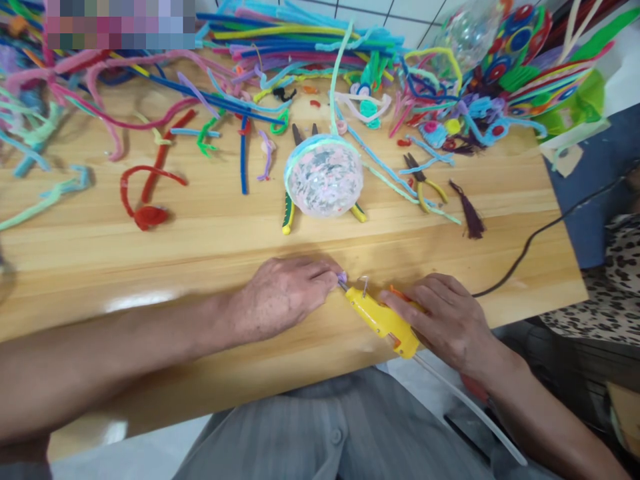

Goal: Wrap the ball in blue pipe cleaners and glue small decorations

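Note:
My right hand (453,323) grips a yellow glue gun (383,321) lying low over the near edge of the wooden table (200,247). A white glue stick (470,410) trails from its back. The gun's tip touches a small purple piece (342,277) pinched in the closed fingers of my left hand (283,297), which rests on the table. Behind the hands sits a clear ball (324,177) filled with pale bits and ringed with light blue pipe cleaner, resting on pliers with yellow handles (289,215).
Many coloured pipe cleaners (280,40) are heaped along the far edge. A red curled one (145,200) lies left, small pliers (425,183) and a dark tassel (470,217) right. A black cord (540,233) runs off the right edge. Colourful craft pieces (530,60) stand at the far right.

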